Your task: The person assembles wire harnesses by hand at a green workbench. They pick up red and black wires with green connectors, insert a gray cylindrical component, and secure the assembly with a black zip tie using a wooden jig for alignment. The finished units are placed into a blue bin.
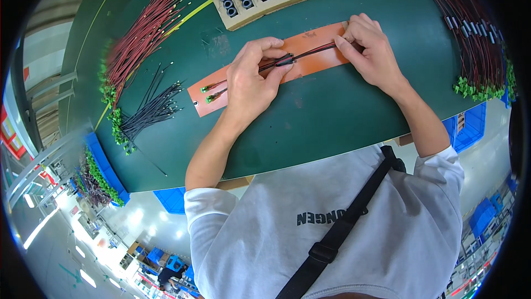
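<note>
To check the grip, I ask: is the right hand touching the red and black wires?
Touching: the head view shows these wires pinched in the right hand.

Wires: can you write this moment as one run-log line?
left fingers: hold wires | right fingers: pinch wires | wires: black and red, over orange board | plugs: green, left of left fingers
</note>
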Demonstrator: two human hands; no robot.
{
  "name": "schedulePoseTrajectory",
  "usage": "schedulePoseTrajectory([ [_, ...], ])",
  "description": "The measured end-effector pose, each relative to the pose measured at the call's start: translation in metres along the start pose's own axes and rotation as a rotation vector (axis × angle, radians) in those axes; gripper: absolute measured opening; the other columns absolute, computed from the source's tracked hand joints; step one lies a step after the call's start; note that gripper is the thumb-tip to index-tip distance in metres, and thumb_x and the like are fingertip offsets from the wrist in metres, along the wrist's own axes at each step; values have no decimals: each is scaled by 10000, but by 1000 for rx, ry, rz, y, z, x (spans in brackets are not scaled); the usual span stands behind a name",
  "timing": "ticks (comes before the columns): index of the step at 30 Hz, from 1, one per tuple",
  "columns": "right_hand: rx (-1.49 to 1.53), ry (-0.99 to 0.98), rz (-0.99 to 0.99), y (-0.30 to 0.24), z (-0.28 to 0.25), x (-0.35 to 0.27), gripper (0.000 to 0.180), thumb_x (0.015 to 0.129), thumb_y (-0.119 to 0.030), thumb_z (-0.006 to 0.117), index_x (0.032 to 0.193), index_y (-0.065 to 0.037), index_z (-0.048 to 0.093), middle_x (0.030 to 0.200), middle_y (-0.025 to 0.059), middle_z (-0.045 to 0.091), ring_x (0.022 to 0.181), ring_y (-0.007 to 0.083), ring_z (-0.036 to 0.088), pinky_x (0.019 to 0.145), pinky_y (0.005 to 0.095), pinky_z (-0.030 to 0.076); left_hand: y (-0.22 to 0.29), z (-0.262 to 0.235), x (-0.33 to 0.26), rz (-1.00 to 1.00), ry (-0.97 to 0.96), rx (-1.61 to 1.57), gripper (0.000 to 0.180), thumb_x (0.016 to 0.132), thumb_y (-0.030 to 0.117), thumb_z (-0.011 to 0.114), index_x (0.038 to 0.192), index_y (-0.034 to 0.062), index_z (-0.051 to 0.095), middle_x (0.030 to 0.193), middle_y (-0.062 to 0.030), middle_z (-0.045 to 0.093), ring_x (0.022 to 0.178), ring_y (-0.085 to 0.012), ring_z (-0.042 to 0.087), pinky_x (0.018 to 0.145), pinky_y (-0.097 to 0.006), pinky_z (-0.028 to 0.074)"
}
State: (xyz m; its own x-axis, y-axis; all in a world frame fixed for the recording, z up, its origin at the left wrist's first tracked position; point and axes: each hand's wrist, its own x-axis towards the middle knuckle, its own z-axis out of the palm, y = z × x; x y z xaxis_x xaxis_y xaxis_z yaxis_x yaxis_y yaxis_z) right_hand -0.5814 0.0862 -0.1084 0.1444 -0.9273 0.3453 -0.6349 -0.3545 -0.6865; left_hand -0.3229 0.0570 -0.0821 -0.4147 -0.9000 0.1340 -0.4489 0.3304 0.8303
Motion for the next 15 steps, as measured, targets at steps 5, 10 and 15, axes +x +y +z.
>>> schedulePoseTrajectory([
  [5, 62, 23, 38, 3, 1, -2, 220, 948, -141, 683, 772, -64, 576, 698, 3, 449, 714, 177, 430, 773, 339, 352, -1, -6, 0, 23, -36, 25, 398, 815, -25, 805, 1156, 21, 605, 1012, -124, 774, 943, -187, 747, 863, -315, 601],
  [10, 98, 19, 36, 4, 0, 0, 197, 939, -152, 707, 794, -59, 611, 695, 1, 428, 708, 167, 406, 754, 331, 346, -9, -8, 5, -76, -84, -110, 389, 771, -63, 818, 1093, 18, 616, 961, -108, 751, 937, -180, 736, 835, -310, 601],
  [15, 162, 2, 64, 4, -5, 1, 184, 929, -161, 724, 804, -51, 645, 688, 1, 406, 701, 166, 387, 723, 331, 341, -4, -24, 30, -184, -306, -89, 382, 741, -52, 848, 1036, 18, 616, 926, -78, 738, 885, -139, 696, 847, -286, 558],
])
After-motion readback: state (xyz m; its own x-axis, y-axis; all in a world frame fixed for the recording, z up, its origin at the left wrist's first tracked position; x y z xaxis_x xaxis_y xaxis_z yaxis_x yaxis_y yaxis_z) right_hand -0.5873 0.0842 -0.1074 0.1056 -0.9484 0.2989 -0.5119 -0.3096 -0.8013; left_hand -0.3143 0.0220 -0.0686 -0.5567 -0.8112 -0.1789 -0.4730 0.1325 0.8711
